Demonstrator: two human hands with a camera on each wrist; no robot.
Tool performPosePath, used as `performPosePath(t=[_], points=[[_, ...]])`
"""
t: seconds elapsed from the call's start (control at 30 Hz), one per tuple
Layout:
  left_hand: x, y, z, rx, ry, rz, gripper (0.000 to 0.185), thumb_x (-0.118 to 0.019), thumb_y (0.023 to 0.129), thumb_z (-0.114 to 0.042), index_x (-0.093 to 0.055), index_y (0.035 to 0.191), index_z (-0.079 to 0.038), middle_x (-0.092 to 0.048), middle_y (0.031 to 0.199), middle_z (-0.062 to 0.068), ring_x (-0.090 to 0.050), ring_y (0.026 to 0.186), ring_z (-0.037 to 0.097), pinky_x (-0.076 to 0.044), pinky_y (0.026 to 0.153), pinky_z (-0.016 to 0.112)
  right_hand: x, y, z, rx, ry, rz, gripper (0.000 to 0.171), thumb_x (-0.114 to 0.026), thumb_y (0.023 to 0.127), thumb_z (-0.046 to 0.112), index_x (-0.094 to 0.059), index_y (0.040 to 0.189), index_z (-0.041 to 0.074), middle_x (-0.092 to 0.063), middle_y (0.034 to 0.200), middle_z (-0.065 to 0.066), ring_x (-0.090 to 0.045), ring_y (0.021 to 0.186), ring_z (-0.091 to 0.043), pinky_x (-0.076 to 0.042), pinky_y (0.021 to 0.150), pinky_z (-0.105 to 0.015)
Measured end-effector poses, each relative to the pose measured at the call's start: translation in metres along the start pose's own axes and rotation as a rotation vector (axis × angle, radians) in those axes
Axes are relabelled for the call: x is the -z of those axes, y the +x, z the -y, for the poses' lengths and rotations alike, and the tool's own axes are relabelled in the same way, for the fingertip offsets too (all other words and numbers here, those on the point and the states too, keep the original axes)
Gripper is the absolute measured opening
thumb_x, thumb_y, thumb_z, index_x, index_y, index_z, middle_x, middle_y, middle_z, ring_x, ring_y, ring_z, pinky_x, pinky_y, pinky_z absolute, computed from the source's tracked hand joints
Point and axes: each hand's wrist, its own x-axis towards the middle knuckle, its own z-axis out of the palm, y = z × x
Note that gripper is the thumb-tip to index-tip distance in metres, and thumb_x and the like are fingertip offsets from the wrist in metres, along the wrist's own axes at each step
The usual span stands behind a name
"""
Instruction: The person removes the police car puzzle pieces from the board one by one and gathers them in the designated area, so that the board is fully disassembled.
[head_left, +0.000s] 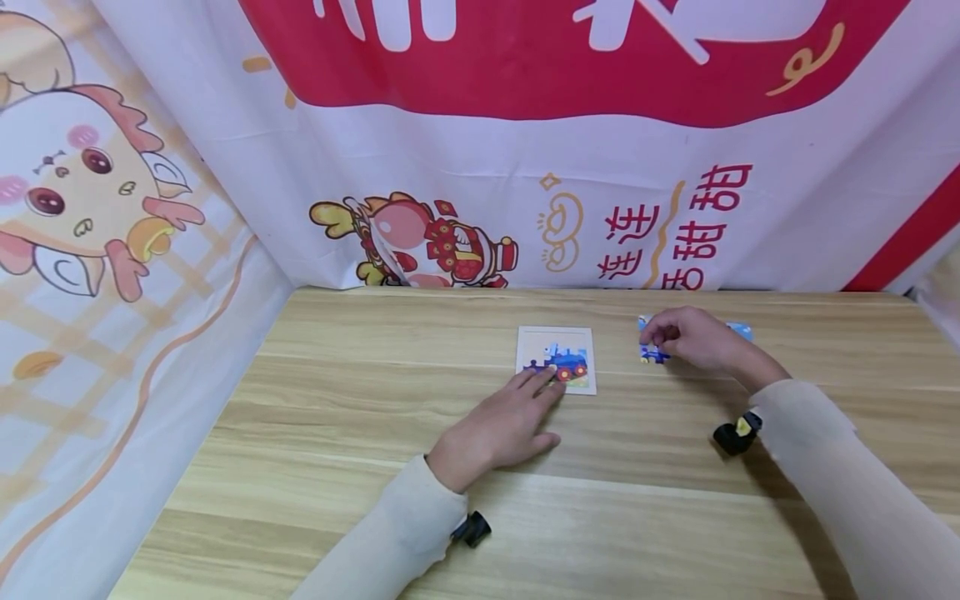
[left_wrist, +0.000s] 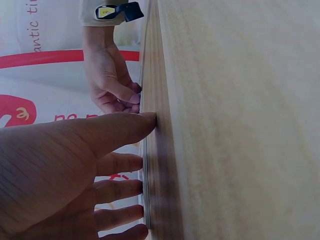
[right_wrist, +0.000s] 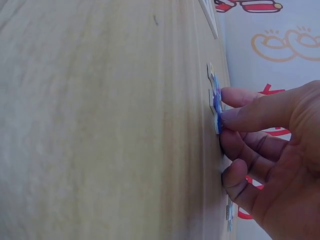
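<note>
A small square puzzle board (head_left: 529, 340) with a pale border lies flat near the back of the table, a blue train picture partly filled in on it. My left hand (head_left: 498, 427) rests palm down with fairly straight fingers, their tips over the board's lower left part. To the right, my right hand (head_left: 696, 337) has its thumb and index finger at a blue puzzle piece (right_wrist: 216, 107), pinching its edge close to the tabletop. Part of that piece is hidden by the fingers. Beyond this hand another light-blue piece (head_left: 741, 331) shows, partly covered by the wrist.
The wood-grain table (head_left: 315, 400) ends at a white printed cloth (head_left: 465, 150) behind it. Another patterned cloth (head_left: 180, 308) hangs along the left side. Each wrist wears a small black device, such as the right one (head_left: 733, 437).
</note>
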Motion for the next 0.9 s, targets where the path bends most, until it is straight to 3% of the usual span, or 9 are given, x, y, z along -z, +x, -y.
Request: performPosePath(t=[0.5,0.7,0.9], points=[[0.002,0.0,-0.001,-0.005,-0.005,-0.002,0.073,-0.065,0.107,-0.043,-0.039,0.168,-0.012,-0.027,0.179,0.01,-0.026,0.167,0.03,-0.023,0.138,0.039,0.003,-0.003,0.006,0.009,-0.01,-0.006,0.023,-0.061,0.104,-0.001,-0.078,0.117,0.006,-0.072,0.109,-0.01,-0.059,0.1,-0.026,-0.054,0.087,-0.034],[0.003,0.0,-0.002,0.0,-0.011,-0.002,0.073,-0.066,0.107,-0.042,-0.039,0.168,-0.012,-0.028,0.179,0.01,-0.026,0.167,0.03,-0.024,0.137,0.04,0.0,0.004,0.025,0.072,-0.021,-0.025,0.02,-0.062,0.102,0.001,-0.078,0.113,0.007,-0.075,0.108,-0.01,-0.061,0.095,-0.024,-0.053,0.081,-0.035],[0.005,0.001,-0.005,0.013,0.012,0.005,0.072,-0.067,0.106,-0.043,-0.041,0.166,-0.012,-0.031,0.178,0.011,-0.03,0.165,0.031,-0.027,0.137,0.041,-0.013,0.015,0.047,0.156,-0.025,-0.034,0.02,-0.065,0.099,-0.004,-0.079,0.111,0.005,-0.079,0.111,-0.012,-0.069,0.106,-0.028,-0.057,0.093,-0.045]])
